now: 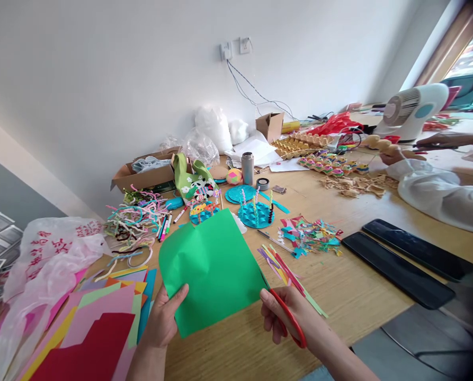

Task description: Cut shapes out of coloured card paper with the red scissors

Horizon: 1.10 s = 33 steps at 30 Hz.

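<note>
Sheet (216, 275): green, held up over the near side of the table (216, 354), right in front of the person; its upper left bows, with a soft dent in the middle.
Left hand (162, 315): pinching the sheet by its lower left, thumb on the front, the other fingers out of sight behind.
Right hand (295, 302): closed around the red handles of the scissors (298, 332), thumb up at the sheet's right edge.
Blades: a dark sliver along that edge is all I can make out from here; whether they stand apart, or have bitten in, I can't tell.
Strips (287, 272): thin, in several colours, lying just beyond the scissors, with a heap of scraps (313, 235) past them.
Stack (89, 344): loose coloured paper to the person's left, a red piece on top.
Cutting: to my eye this is the step in hand, at the right edge, probably near the start, since the green looks nearly whole.
Next snip: I'd say it calls for the left hand to keep the paper taut and the scissors to run along the edge; that bowed, floppy part could pull the line crooked.
</note>
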Available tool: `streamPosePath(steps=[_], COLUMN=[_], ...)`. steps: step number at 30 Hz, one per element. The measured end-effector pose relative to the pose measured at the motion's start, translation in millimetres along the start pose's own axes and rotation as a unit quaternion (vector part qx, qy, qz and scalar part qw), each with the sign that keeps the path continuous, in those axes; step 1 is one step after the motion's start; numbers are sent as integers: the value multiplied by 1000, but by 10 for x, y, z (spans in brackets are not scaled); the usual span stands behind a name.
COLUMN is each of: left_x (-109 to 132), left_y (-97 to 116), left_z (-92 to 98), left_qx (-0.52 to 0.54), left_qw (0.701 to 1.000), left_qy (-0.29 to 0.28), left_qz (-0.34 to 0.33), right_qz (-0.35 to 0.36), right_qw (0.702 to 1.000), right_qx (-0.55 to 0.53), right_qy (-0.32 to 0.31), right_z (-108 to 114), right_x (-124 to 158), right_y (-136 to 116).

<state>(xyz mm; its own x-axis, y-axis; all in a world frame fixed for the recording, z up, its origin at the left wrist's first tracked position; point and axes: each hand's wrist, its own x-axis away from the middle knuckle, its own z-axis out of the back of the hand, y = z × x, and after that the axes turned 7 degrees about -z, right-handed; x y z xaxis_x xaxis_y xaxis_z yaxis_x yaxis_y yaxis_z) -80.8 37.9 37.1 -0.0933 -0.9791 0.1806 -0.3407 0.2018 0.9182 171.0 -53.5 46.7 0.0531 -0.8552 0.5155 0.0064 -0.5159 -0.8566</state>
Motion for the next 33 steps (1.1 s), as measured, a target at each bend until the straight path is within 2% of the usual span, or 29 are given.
streamPosePath(steps=[6, 33], left_x=[9, 25], left_y=[5, 11], left_z=[-10, -46], left_qx=[-33, -2], left_qw=[999, 1000], left_qy=[-7, 5], left_qz=[-2, 14], right_qz=[-6, -27], right_qw=[1000, 998], right_qx=[0, 2], right_qy=[9, 54], right_z=[-15, -53], right_x=[3, -39], right_y=[-1, 24])
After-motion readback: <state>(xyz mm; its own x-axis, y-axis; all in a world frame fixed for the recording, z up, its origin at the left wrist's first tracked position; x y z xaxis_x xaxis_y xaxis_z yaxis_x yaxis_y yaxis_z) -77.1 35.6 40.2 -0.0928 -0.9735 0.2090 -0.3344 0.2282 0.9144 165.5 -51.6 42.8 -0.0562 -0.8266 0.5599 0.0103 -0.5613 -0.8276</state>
